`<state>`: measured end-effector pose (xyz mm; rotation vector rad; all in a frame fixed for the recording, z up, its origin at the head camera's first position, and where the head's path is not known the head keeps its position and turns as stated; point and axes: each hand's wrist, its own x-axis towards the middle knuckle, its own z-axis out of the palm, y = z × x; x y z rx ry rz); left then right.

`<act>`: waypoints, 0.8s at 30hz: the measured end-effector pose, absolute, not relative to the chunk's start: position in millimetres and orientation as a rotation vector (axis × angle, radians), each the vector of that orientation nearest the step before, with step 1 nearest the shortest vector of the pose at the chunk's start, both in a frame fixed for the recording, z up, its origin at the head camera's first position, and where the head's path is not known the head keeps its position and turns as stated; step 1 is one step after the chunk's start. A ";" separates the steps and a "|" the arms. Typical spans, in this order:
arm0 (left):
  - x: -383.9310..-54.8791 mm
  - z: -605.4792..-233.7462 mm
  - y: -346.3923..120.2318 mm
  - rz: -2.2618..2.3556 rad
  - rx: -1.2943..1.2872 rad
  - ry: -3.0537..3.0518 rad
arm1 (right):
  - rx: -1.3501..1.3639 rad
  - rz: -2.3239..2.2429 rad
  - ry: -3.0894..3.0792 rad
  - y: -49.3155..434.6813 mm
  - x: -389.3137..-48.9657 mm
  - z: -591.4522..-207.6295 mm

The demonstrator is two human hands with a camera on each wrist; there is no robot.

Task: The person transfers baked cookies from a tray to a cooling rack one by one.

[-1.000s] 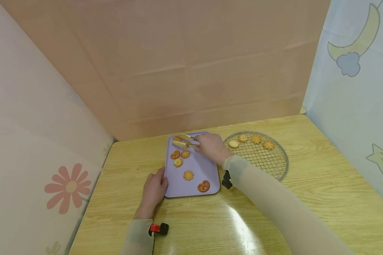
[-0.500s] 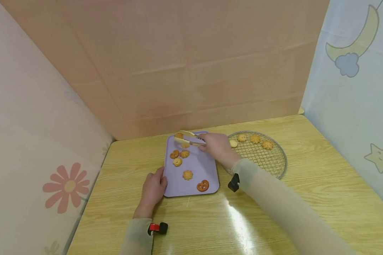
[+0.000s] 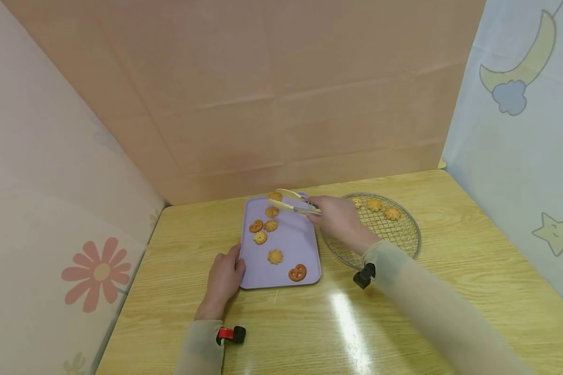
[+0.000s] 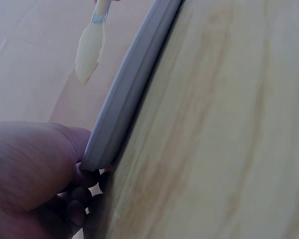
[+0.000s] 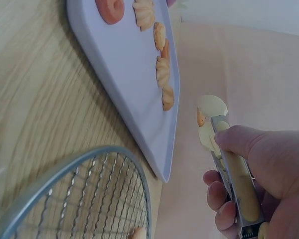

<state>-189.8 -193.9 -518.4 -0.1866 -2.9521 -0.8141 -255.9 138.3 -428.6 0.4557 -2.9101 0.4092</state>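
My right hand (image 3: 340,219) grips a pair of tongs (image 5: 239,184) with cream tips. Between the tips is a golden-brown cookie (image 5: 201,117), held up over the far end of the lilac tray (image 3: 295,245). My left hand (image 3: 224,276) holds the tray's left edge near its front corner, thumb at the rim and fingers curled below it in the left wrist view. On the tray lie several flower-shaped cookies (image 3: 275,257), a round cookie with a pale centre (image 3: 260,237) and two pretzels, one of them a pretzel (image 3: 297,273) at the front right.
Right of the tray stands a round wire-mesh rack (image 3: 399,237) with a metal rim. Several cookies (image 3: 392,213) sit along its far side, partly hidden by my right hand. The wooden table (image 3: 281,328) ends at a pinkish-brown backdrop (image 3: 281,104), with printed cloth walls at both sides.
My right hand has moved right and lifted the tongs, which now carry the cookie from the tray's far left corner. The left hand stays on the tray edge.
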 end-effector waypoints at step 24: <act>-190.3 -518.4 -195.1 -0.812 -0.183 -2.954 | 0.423 0.443 -2.866 186.5 -210.9 -424.1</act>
